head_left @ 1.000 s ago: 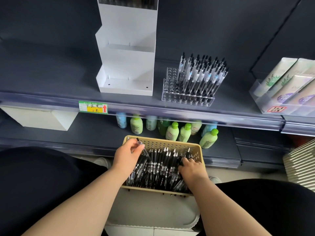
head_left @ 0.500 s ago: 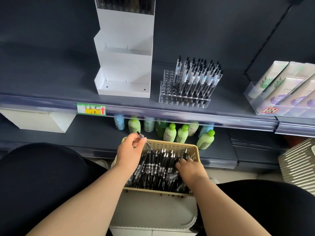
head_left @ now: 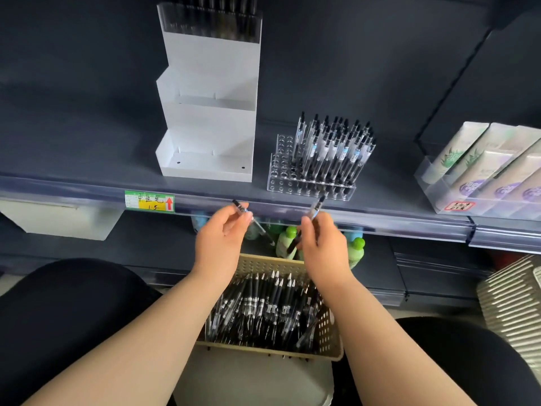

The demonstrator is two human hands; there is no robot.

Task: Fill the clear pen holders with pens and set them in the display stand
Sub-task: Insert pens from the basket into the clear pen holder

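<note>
Left hand (head_left: 221, 244) pinches one pen (head_left: 253, 222); right hand (head_left: 325, 250) pinches another pen (head_left: 314, 210), both above the basket (head_left: 330, 326).

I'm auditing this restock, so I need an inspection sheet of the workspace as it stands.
Surface: dark shelf, bearing stand and holder.
Job's things: white display stand, lower tiers bare; clear pen holder, left holes unfilled; basket of pens.
Clutter: nothing seen.
Grips: left hand pinches one pen; right hand pinches a second pen.
Cables: nothing seen.
Surroundings: green-capped bottles on lower shelf; boxed tubes at right; price tag on shelf edge.
</note>
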